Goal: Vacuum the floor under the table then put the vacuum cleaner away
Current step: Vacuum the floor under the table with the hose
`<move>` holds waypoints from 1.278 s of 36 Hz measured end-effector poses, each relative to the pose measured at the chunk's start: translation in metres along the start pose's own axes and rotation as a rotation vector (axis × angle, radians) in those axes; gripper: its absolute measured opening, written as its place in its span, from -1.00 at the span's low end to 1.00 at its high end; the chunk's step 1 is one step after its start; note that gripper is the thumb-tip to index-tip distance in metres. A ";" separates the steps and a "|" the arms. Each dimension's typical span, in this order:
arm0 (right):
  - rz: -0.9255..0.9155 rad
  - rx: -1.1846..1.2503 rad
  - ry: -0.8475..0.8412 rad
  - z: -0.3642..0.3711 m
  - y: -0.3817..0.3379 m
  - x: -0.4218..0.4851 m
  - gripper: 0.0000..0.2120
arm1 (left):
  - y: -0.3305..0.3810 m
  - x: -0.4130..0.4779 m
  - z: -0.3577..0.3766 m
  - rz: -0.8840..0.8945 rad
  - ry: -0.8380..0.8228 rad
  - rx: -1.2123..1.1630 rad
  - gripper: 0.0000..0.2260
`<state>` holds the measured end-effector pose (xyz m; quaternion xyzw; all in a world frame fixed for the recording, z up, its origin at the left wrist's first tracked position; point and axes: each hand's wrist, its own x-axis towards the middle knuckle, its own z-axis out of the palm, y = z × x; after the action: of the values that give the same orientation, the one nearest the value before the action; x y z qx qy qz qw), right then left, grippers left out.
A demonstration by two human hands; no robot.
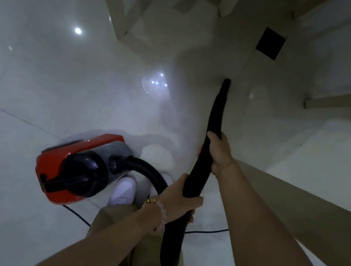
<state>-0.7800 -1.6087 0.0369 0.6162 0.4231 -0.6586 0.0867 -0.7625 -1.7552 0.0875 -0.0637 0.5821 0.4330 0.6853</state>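
A red and grey vacuum cleaner (74, 166) with a black handle sits on the white tiled floor to my left. Its black ribbed hose (147, 170) curves up into my hands. My left hand (182, 196) grips the hose low down, with bracelets on the wrist. Further up, my right hand (219, 152) grips the black nozzle tube (218, 107). The tube's tip (226, 82) touches the floor ahead, near the pale table legs (121, 6) at the top of the view.
A pale wooden beam or tabletop edge (309, 203) runs along the right. A chair or table frame (336, 103) stands at upper right. Black inset tiles (270, 43) dot the floor. A black power cord (206, 232) trails behind my white shoe (124, 190).
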 end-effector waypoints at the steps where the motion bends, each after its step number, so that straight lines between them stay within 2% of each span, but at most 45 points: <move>1: 0.006 0.005 -0.009 -0.001 0.003 -0.004 -0.89 | -0.004 -0.002 0.001 -0.005 -0.005 -0.003 -0.82; 4: 0.032 0.053 0.011 -0.008 0.015 -0.014 -0.85 | -0.017 -0.008 0.007 -0.010 -0.006 -0.001 -0.82; 9: 0.072 0.151 0.136 -0.019 0.038 -0.019 -0.94 | -0.030 -0.014 0.011 -0.001 -0.009 0.086 -0.82; 14: 0.085 0.252 0.204 -0.028 0.045 -0.021 -0.93 | -0.028 -0.013 0.012 -0.001 -0.021 0.148 -0.84; 20: 0.059 0.251 0.240 -0.033 0.037 -0.011 -0.88 | -0.018 -0.008 0.015 0.015 -0.017 0.159 -0.84; 32: 0.017 0.257 0.191 -0.030 0.004 0.016 -0.77 | 0.018 0.012 0.007 -0.009 -0.035 0.078 -0.80; 40: -0.005 0.245 0.318 -0.029 0.002 0.026 -0.71 | 0.026 0.024 -0.002 -0.071 -0.105 0.098 -0.85; 46: 0.009 0.226 0.458 -0.026 0.015 0.027 -0.65 | 0.021 0.019 -0.002 -0.106 -0.117 0.085 -0.81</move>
<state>-0.7576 -1.5900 0.0093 0.7572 0.3526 -0.5444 -0.0777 -0.7792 -1.7338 0.0790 -0.0399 0.5548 0.3740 0.7421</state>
